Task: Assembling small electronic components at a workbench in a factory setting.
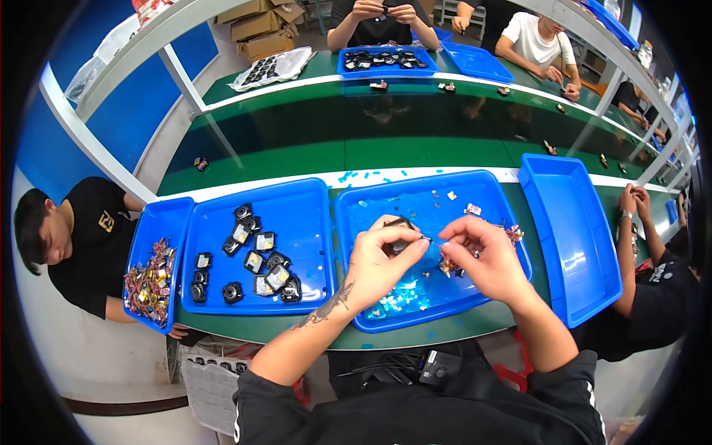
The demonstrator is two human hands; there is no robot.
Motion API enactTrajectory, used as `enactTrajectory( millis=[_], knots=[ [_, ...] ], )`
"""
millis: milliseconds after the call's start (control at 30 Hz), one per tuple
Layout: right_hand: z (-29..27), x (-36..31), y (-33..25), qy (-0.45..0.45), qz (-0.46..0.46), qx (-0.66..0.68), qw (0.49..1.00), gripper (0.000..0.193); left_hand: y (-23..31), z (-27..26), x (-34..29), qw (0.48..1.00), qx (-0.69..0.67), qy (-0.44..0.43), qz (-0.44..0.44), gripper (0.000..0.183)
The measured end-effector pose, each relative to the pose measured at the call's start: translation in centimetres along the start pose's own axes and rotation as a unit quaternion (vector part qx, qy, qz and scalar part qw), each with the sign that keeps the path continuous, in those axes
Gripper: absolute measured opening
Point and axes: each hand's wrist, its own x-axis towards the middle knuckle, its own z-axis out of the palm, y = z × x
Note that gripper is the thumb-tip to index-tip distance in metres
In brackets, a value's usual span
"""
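Over a blue tray [467, 180] in front of me, both hands are close together with fingertips almost meeting. My left hand [382, 261] is closed around a small black part [400, 236], mostly hidden by the fingers. My right hand [486, 256] pinches with thumb and forefinger; what lies between them is too small to make out. Small wired components [448, 264] show below its fingers, and more lie at the tray's right side. Shiny blue film scraps [404, 297] cover part of the tray floor.
To the left, a blue tray [319, 222] holds several black housings [254, 261]; beyond it, a narrow bin [185, 222] contains many wired components [152, 285]. Another blue tray [571, 245] stands at right. Co-workers sit on both sides and across the green conveyor [289, 152], under a white frame [126, 148].
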Motion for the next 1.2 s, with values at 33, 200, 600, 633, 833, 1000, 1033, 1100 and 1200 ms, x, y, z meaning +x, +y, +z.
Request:
enactTrajectory(
  millis=[33, 200, 600, 633, 833, 1000, 1033, 1100, 1200],
  knots=[
    [0.3, -0.1, 0.6, -0.011, 0.012, 0.049, 0.999, 0.012, -0.1, 0.0, 0.0, 1.000, 0.006, 0.012, 0.001, 0.011],
    [1.9, 0.0, 2.2, -0.025, 0.037, 0.136, 0.990, 0.012, -0.9, 0.5, -0.9, 0.999, -0.051, -0.001, -0.005, 0.010],
    [1.1, 1.0, 0.0, -0.034, -0.087, -0.157, 0.983, 0.012, -0.3, 0.7, -1.2, 0.997, 0.075, 0.002, -0.015, 0.013],
    [1.1, 1.1, 0.2, -0.023, -0.115, -0.184, 0.976, 0.011, -0.3, 0.7, -1.2, 0.997, 0.075, 0.003, -0.017, 0.013],
    [1.8, 1.3, 0.5, -0.022, -0.191, -0.260, 0.946, 0.010, -0.8, 0.2, -0.9, 0.996, 0.081, -0.001, -0.036, 0.014],
    [1.8, 0.7, 1.2, 0.010, -0.130, -0.183, 0.974, 0.010, -1.5, -0.2, -0.9, 0.996, 0.085, 0.008, -0.009, 0.015],
    [1.6, 0.7, 1.1, 0.008, -0.130, -0.185, 0.974, 0.010, -1.4, -0.2, -0.9, 0.996, 0.084, 0.001, -0.002, 0.014],
    [1.4, 0.7, 0.9, 0.017, -0.112, -0.183, 0.977, 0.010, -1.6, -0.2, -0.8, 0.998, 0.059, -0.001, -0.017, 0.014],
    [1.4, 1.5, 1.1, 0.049, -0.175, -0.233, 0.955, 0.014, -1.8, -0.3, -0.6, 0.999, -0.009, -0.002, -0.047, 0.014]
  ],
)
